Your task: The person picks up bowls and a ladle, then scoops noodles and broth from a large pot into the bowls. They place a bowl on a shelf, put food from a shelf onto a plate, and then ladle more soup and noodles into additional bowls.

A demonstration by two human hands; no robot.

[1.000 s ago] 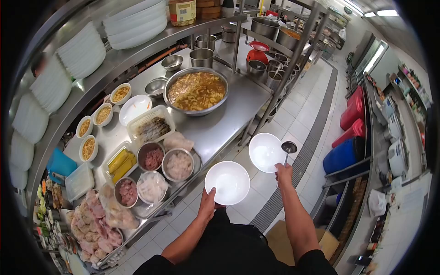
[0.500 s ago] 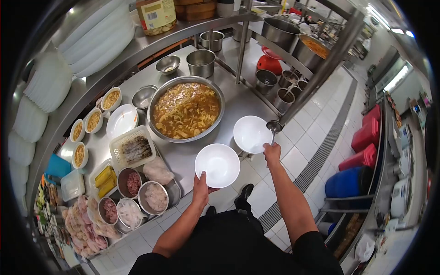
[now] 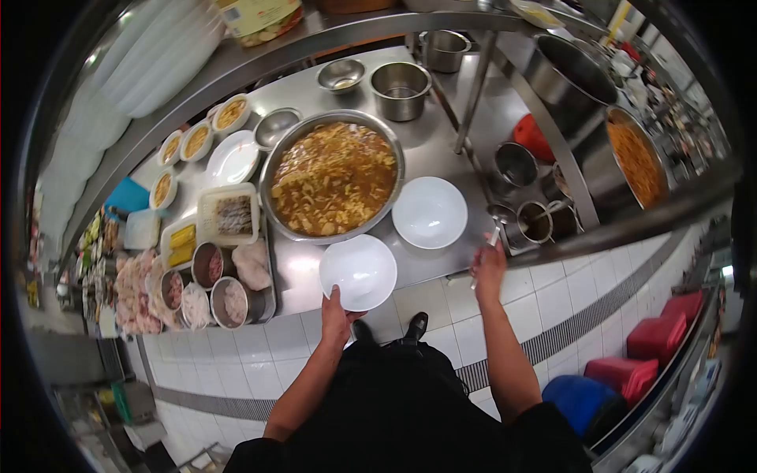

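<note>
My left hand grips a white bowl by its near rim, thumb over the edge. The bowl has nothing in it and is at the counter's front edge, beside a large metal basin of thick brown soup with yellowish shreds. A second white bowl rests on the counter to the right. My right hand is closed around the handle of a metal ladle, held at the counter's right front, near several metal pots. The ladle's contents cannot be made out.
Raw meats in metal containers, a basket and small filled bowls stand left. A steel pot is behind the basin. A shelf post and rail rise at right. Red bins line the floor.
My view has turned, shifting the counter in the picture. The ladle and my right hand have moved away from the second bowl, towards the pots. My left hand still holds its bowl.
</note>
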